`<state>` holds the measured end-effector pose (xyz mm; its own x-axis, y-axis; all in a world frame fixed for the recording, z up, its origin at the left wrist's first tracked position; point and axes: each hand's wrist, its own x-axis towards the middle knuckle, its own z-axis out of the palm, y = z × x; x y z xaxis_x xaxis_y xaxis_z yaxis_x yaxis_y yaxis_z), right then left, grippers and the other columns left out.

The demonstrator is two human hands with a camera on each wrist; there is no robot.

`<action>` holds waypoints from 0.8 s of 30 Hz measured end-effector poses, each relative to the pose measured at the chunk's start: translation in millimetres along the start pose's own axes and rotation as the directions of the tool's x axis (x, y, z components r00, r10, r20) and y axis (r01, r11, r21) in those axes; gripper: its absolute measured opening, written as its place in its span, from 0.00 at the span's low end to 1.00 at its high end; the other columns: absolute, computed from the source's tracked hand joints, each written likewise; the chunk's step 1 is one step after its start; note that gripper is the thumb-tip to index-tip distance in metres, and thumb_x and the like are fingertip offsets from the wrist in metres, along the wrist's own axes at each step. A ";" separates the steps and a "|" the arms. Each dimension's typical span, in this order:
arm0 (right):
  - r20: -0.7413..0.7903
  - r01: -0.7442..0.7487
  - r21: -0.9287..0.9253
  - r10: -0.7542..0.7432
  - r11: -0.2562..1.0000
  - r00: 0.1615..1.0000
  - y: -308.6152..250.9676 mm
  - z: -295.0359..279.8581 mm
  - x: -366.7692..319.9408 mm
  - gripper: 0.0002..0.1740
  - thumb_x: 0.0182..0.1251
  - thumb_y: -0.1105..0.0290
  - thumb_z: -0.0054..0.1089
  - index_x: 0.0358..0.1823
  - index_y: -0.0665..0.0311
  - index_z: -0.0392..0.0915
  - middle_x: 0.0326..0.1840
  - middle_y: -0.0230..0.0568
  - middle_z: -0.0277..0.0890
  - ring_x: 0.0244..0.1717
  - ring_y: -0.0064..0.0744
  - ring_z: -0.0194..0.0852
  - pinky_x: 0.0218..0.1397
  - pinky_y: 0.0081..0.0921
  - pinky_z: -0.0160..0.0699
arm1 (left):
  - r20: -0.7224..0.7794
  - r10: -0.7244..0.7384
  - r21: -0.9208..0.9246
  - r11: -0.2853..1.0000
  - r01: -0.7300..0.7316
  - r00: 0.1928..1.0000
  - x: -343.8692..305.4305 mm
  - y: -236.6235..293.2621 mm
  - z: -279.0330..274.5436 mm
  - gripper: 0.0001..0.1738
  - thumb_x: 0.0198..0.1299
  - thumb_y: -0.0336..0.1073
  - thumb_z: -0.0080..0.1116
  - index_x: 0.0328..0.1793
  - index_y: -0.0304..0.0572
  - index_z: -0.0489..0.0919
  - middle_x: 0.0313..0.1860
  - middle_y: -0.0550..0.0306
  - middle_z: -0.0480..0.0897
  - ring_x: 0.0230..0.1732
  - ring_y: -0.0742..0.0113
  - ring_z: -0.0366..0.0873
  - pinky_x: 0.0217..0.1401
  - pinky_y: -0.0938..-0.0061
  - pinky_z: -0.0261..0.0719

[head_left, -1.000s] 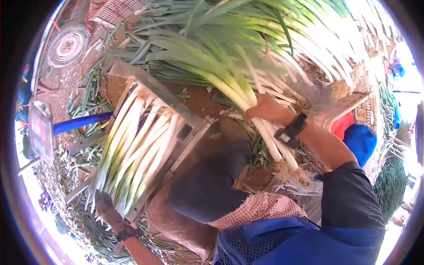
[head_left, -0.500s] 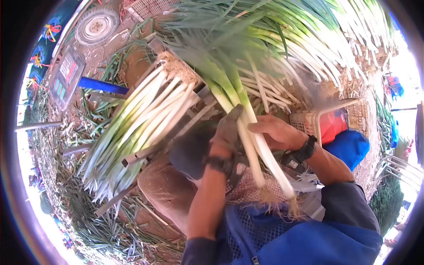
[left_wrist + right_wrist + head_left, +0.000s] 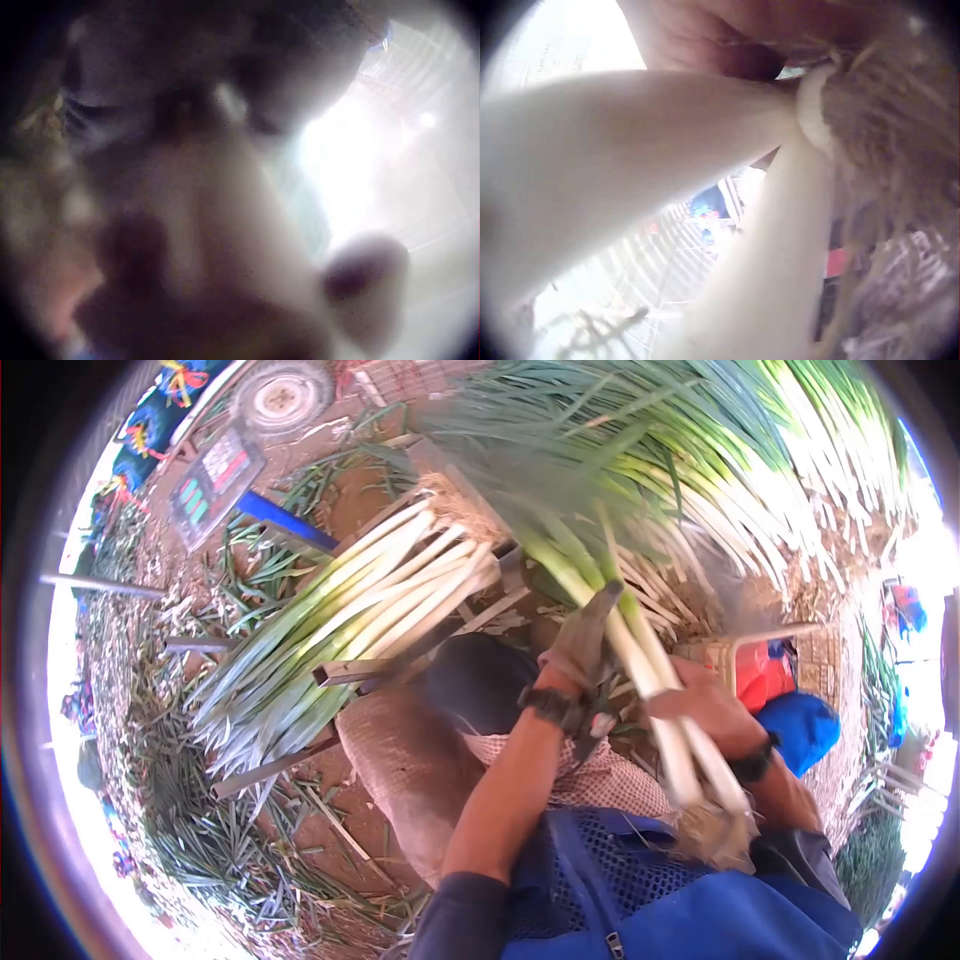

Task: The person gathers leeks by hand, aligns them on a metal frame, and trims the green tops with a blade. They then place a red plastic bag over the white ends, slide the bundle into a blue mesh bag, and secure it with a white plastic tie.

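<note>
Person w/ two leeks (image 3: pixel 650 658) in both hands, approx. 3 o'clock of ctr in head view.
L hand (image 3: pixel 582 638) grips the stems up nr the green, thumb pointing approx. 1 o'clock; its far fingers are hidden, L wrist view v. blurred. R hand (image 3: pixel 708 712) is bent round the same stems lower down, nr the roots (image 3: pixel 715 835) at approx. 4. Leaves run off twd 12 & blur. Tied-looking or not, can't tell: leek bundle (image 3: pixel 360 625) lies in a metal frame (image 3: pixel 350 673) at 9–10, roots twd 12. Big leek heap (image 3: pixel 720 490) at 1–2; scale display (image 3: pixel 215 478) at 10; wheel (image 3: pixel 283 398) at 11.
</note>
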<state>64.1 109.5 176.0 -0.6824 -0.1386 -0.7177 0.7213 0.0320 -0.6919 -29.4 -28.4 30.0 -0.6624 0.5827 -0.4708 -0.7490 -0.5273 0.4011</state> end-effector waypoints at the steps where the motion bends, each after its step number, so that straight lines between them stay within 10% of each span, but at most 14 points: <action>1: 0.030 0.010 0.087 -0.013 0.996 0.999 -6.2 -3.3 -16.6 0.27 0.60 0.69 0.69 0.60 0.70 0.71 0.39 0.39 0.80 0.34 0.27 0.82 0.35 0.25 0.84 | 0.046 0.109 -0.041 0.993 -0.107 0.993 9.4 7.0 10.2 0.23 0.73 0.54 0.60 0.59 0.43 0.79 0.44 0.54 0.83 0.44 0.60 0.83 0.48 0.63 0.86; 5: 0.067 0.038 0.077 -0.043 0.996 0.997 -32.0 -12.1 -76.2 0.43 0.52 0.71 0.73 0.70 0.72 0.63 0.40 0.43 0.81 0.34 0.30 0.84 0.37 0.28 0.86 | 0.128 0.352 -0.413 0.869 -0.273 0.927 25.6 59.5 52.1 0.24 0.73 0.58 0.58 0.58 0.47 0.79 0.45 0.54 0.85 0.42 0.56 0.85 0.50 0.60 0.87; 10: -0.017 0.190 -0.147 -0.194 0.971 0.981 -44.1 -5.3 -117.7 0.55 0.43 0.69 0.80 0.74 0.74 0.60 0.42 0.45 0.83 0.35 0.30 0.84 0.41 0.30 0.85 | 0.239 0.695 -0.433 0.701 -0.566 0.678 -13.4 147.6 93.2 0.30 0.74 0.60 0.54 0.66 0.44 0.76 0.53 0.53 0.83 0.50 0.57 0.84 0.55 0.59 0.85; 11: -0.006 0.218 -0.341 -0.234 0.914 0.972 -42.6 -13.2 -115.7 0.58 0.42 0.66 0.81 0.76 0.73 0.59 0.47 0.46 0.83 0.39 0.36 0.84 0.45 0.35 0.85 | 0.007 0.706 -0.360 0.662 -0.657 0.708 -33.4 164.6 94.7 0.39 0.64 0.61 0.66 0.69 0.39 0.74 0.62 0.44 0.82 0.66 0.50 0.78 0.74 0.47 0.74; 15: 0.391 0.579 -0.789 -0.560 0.205 0.731 -81.9 -6.8 -42.3 0.55 0.45 0.61 0.77 0.77 0.70 0.61 0.54 0.51 0.81 0.46 0.48 0.84 0.53 0.41 0.83 | 0.063 0.910 -0.187 0.414 -0.891 0.410 -117.3 246.4 54.3 0.42 0.61 0.60 0.69 0.72 0.39 0.72 0.66 0.44 0.79 0.69 0.49 0.74 0.77 0.45 0.69; 20: 0.661 0.764 -0.616 -0.403 0.191 0.634 -181.0 101.1 100.6 0.43 0.58 0.64 0.62 0.77 0.67 0.63 0.57 0.55 0.81 0.51 0.46 0.84 0.57 0.39 0.82 | 0.135 0.991 0.019 0.008 -1.000 0.011 -256.2 330.0 -49.9 0.45 0.58 0.58 0.73 0.75 0.39 0.70 0.72 0.45 0.75 0.74 0.47 0.71 0.81 0.42 0.63; 22: 0.812 0.890 -0.379 -0.371 0.252 0.451 -200.9 150.0 158.9 0.42 0.59 0.66 0.60 0.77 0.66 0.63 0.56 0.55 0.82 0.51 0.46 0.85 0.57 0.40 0.81 | 0.162 0.986 0.076 -0.046 -0.996 -0.033 -299.1 340.8 -103.3 0.47 0.57 0.57 0.74 0.76 0.39 0.70 0.74 0.45 0.74 0.76 0.47 0.69 0.83 0.41 0.60; 24: 0.840 0.893 -0.450 -0.334 0.010 0.427 -199.1 188.7 234.0 0.39 0.59 0.67 0.60 0.76 0.64 0.67 0.55 0.54 0.84 0.51 0.46 0.84 0.58 0.40 0.80 | 0.140 0.989 0.116 0.030 -0.993 0.046 -320.7 330.6 -165.4 0.49 0.55 0.56 0.76 0.77 0.39 0.69 0.76 0.45 0.72 0.77 0.47 0.67 0.84 0.40 0.58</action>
<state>-216.7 -116.1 160.6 -0.4323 -0.9017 -0.0097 -0.6556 0.3217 -0.6831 -62.2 -491.9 183.7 -0.7733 -0.4084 0.4850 0.6337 -0.5227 0.5703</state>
